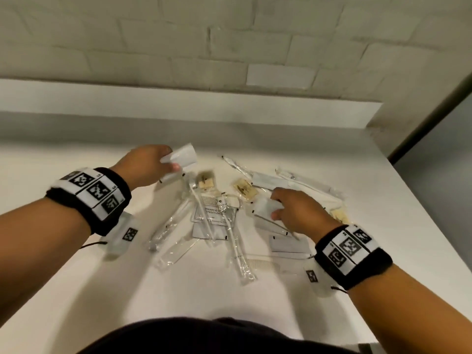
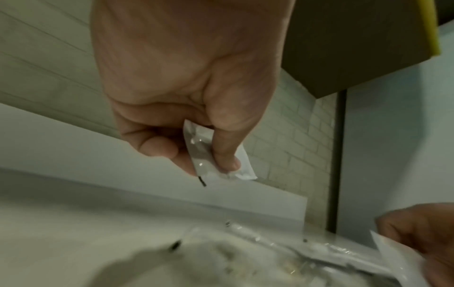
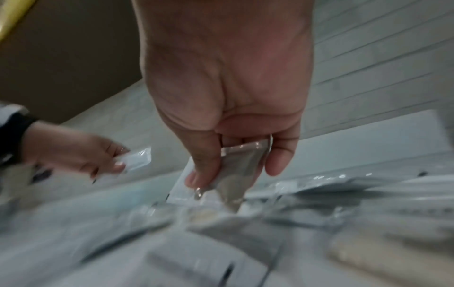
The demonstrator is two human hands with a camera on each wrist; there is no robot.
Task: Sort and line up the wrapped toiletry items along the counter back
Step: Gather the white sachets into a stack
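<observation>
Left hand (image 1: pixel 146 166) is pinching a small white sachet (image 1: pixel 183 155) up off the pile, nearer the counter back (image 1: pixel 178 129) than the right hand (image 1: pixel 296 212), which grips another packet (image 1: pixel 264 208) low over the heap.

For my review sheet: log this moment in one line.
left hand: holds white packet | right hand: pinches sachet over pile | counter back: no row yet

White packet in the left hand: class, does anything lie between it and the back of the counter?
Nothing visible: the white packet in the left hand sits beyond the pile, with bare counter behind it.
</observation>
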